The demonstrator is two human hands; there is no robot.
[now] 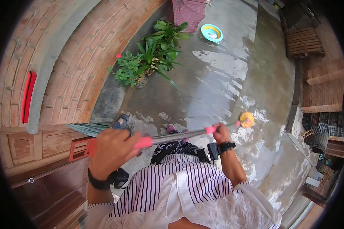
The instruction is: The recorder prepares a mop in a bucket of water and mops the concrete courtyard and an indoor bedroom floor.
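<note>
My left hand (pixel 111 150) is closed around the pink end grip of a metal pole (pixel 179 136) that slants across in front of my body. My right hand (pixel 221 134) grips the same pole farther along, just past a pink collar. A round yellow head (pixel 247 119) with a pinkish middle sits at the pole's far end, over the wet concrete floor (pixel 212 103). It looks like a mop, though blur hides whether the head touches the floor. Both wrists wear black straps with small devices.
Potted plants (pixel 150 57) line the brick wall (pixel 74 65) ahead on the left. Beyond them are a plaid umbrella (pixel 189 14) and a blue-and-yellow basin (pixel 212 33). A blue shoe (pixel 121 121) lies left of my feet. Wooden slats (pixel 304 42) and plastic crates (pixel 324 124) stand right.
</note>
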